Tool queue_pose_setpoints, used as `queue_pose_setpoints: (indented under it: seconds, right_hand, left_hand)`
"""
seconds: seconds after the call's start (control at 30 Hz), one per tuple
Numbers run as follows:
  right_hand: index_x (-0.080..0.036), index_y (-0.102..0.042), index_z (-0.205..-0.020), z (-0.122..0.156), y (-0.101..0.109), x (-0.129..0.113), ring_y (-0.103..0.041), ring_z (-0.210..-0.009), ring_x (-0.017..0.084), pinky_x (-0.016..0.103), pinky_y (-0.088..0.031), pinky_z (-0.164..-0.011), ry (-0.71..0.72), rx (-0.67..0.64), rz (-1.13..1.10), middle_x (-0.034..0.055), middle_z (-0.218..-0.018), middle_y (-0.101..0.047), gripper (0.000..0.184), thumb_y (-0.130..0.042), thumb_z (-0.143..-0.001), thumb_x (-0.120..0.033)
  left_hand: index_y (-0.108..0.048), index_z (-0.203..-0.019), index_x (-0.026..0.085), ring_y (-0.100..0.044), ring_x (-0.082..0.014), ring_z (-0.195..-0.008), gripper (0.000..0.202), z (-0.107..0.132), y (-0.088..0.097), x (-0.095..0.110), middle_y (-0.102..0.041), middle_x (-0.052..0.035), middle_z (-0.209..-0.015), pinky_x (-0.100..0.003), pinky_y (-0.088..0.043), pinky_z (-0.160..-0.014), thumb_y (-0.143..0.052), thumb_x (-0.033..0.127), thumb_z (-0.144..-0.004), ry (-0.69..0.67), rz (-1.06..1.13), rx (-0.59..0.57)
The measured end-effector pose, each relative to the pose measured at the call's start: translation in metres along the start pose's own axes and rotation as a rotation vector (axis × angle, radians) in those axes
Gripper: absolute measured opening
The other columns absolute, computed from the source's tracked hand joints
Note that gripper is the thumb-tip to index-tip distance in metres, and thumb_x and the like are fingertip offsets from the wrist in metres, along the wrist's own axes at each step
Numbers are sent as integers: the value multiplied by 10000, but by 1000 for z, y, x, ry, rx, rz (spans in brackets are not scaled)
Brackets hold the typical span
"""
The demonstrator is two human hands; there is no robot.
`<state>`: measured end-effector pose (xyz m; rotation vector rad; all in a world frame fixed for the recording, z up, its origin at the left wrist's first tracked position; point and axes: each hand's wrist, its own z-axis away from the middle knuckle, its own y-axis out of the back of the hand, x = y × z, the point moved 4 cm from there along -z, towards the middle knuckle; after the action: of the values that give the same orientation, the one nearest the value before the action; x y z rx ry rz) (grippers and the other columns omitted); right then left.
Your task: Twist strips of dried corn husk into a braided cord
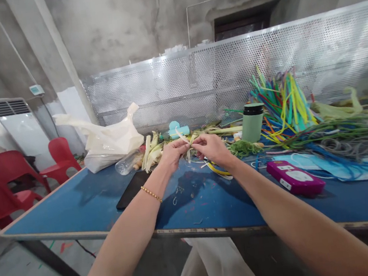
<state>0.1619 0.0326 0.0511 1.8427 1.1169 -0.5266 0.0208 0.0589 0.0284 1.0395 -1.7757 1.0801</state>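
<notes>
My left hand (174, 152) and my right hand (214, 148) meet above the back part of the blue table. Both have their fingertips pinched together on a thin whitish strip (181, 134), whose free end sticks up beside my left fingertips. What the strip is made of, I cannot tell. Pale, husk-like pieces (154, 153) lie to the left of my left hand, and more greenish stalks are behind the hands. Below my right hand a yellow-and-white curved strip (219, 169) rests on the table.
A white plastic bag (111, 140) and a clear bottle (128, 163) stand left, near a flat black object (131, 190). To the right are a green tumbler (252, 124), coloured strips (290, 106), a purple box (296, 177) and light-blue sheets (340, 167). A perforated metal panel (178, 91) rises behind.
</notes>
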Motion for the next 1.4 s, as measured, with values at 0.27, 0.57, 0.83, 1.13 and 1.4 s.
queue_pose_setpoints:
  seconds: [0.27, 0.57, 0.83, 1.13, 1.4]
  right_hand:
    - [-145, -687, -717, -4, 4, -3, -619, -620, 150, 238, -424, -607, 177, 30, 192, 37, -648, -694, 108, -587, -750, -172]
    - [-152, -697, -724, 0, 2, -9, -595, -639, 140, 241, -407, -650, 238, 40, 224, 32, -684, -696, 131, -570, -755, -159]
    - [-151, -649, -675, 0, 2, -10, -574, -602, 142, 240, -395, -593, 203, 0, 148, 19, -604, -645, 142, -557, -758, -219]
    - [-140, -673, -679, -1, 3, -9, -559, -551, 133, 234, -391, -540, 182, -32, 104, 25, -575, -636, 154, -565, -743, -229]
    - [-143, -671, -688, 0, 5, -14, -581, -597, 142, 242, -405, -590, 212, 17, 159, 33, -623, -669, 125, -570, -745, -189]
  left_hand:
    - [-679, -622, 98, -452, -72, -510, 125, 4, -3, 1, -605, -22, -576, -242, -313, -533, -791, 153, -614, 78, -86, -16]
    - [-683, -595, 123, -503, -90, -584, 150, 3, -1, 4, -642, -23, -595, -232, -354, -583, -819, 172, -553, 60, -131, 25]
    - [-678, -605, 105, -499, -80, -541, 145, 4, -4, 8, -648, -43, -592, -221, -332, -529, -809, 162, -582, 77, -110, 17]
    - [-666, -616, 99, -472, -72, -504, 203, 3, -4, 7, -626, -39, -567, -221, -308, -503, -830, 216, -596, 92, -135, -20]
    - [-690, -655, 87, -522, -83, -556, 158, 2, 0, 8, -638, -48, -606, -222, -357, -557, -809, 184, -616, 114, -77, -77]
